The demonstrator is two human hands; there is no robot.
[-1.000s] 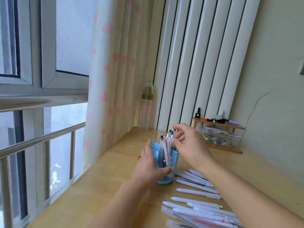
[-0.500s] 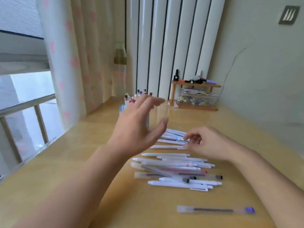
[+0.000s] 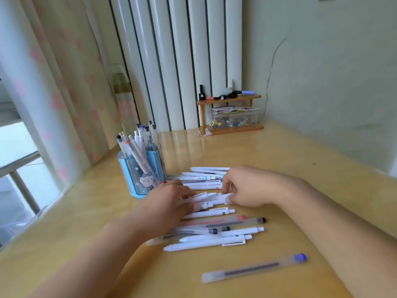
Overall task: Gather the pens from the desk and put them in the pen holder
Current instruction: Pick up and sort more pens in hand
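- We judge that we are at the pick-up step: both hands are down on the row of white pens [image 3: 206, 186] lying on the wooden desk [image 3: 279, 160], just right of the blue pen holder [image 3: 140, 171].
- Our left hand [image 3: 171, 201] lies over the middle of the row, fingers curled onto a white pen [image 3: 211, 197]; our right hand [image 3: 247, 187] pinches the other end of that same pen between thumb and fingertips. So both hands are closed on it, though blur hides whether it has left the desk.
- The pens lie roughly parallel, long axes running left to right. The nearer white ones have their click buttons to the right and their tips to the left, toward the holder.
- A clear pen with a blue cap [image 3: 254, 268] lies apart, nearest us, tilted with its cap up to the right.
- The holder already carries a bunch of pens standing on end and leaning left.
- Next, we reckon, the pen must be lifted, turned upright and lowered into the holder's open top among those already there. Many pens are left.
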